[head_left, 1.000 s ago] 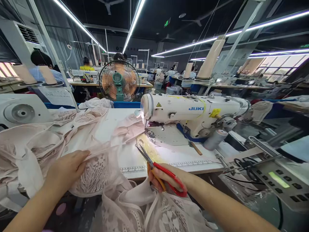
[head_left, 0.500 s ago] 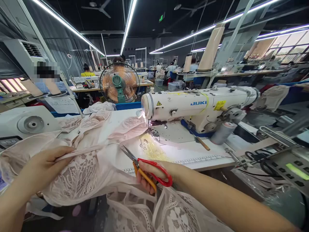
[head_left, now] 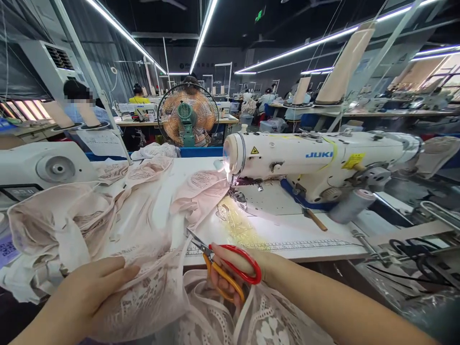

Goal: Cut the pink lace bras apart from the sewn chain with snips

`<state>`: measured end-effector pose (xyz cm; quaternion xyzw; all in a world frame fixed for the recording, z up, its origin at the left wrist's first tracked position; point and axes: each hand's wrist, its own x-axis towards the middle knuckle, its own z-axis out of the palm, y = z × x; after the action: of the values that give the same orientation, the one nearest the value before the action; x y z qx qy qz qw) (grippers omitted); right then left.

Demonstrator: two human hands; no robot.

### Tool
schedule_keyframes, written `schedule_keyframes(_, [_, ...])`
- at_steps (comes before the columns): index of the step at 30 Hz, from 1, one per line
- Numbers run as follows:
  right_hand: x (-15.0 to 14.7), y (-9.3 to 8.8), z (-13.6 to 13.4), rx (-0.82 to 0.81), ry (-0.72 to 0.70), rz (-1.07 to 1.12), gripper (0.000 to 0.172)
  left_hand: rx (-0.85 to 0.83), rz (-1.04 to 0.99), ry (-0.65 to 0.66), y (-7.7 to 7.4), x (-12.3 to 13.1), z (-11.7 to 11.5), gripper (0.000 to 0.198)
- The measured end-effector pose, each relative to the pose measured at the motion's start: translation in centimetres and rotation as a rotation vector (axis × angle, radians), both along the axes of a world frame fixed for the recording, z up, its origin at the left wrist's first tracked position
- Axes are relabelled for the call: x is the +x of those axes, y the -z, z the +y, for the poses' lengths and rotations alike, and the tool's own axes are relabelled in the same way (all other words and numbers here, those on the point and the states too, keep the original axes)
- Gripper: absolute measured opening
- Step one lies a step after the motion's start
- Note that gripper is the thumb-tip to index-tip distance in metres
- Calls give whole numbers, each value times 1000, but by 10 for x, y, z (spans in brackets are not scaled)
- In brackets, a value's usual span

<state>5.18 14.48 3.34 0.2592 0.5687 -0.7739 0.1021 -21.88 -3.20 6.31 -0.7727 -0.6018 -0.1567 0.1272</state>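
Observation:
My right hand is closed round scissors with one red and one orange handle, its fingers through the loops. The slim blades point up and left, their tips at a pale strap. With thumb and fingers pressed together, my left hand grips a pale pink lace bra at the lower left; the cloth hides some of the fingertips. More lace pieces hang at the table's front edge below the scissors. Another pale pink piece lies by the needle of a white sewing machine.
A heap of pale garments covers the left side, beside a second machine. Yellowish film and a wooden-handled tool lie on the tabletop. A grey thread spool and a fan stand farther off. A co-worker sits behind.
My left hand has moved down and right, carrying the lace bra lower. The scissors stay near the same spot over the table edge. The whole view has shifted slightly left.

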Motion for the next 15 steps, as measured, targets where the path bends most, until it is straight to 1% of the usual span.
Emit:
schedule_keyframes(4, [3, -9, -3, 126, 12, 67, 73, -49, -43, 58, 6, 3, -4, 29])
schedule_keyframes(7, [3, -8, -2, 238, -50, 59, 74, -28, -29, 59, 8, 4, -6, 28])
schedule_keyframes(11, [6, -1, 4, 458, -88, 17, 71, -13, -20, 73, 5, 8, -6, 29])
schedule_keyframes(13, [10, -1, 9, 506, -91, 6, 69, -8, -16, 77, 3, 11, -7, 31])
schedule_keyframes(15, [11, -6, 14, 531, -120, 11, 68, 2, -10, 75, 2, 14, -7, 30])
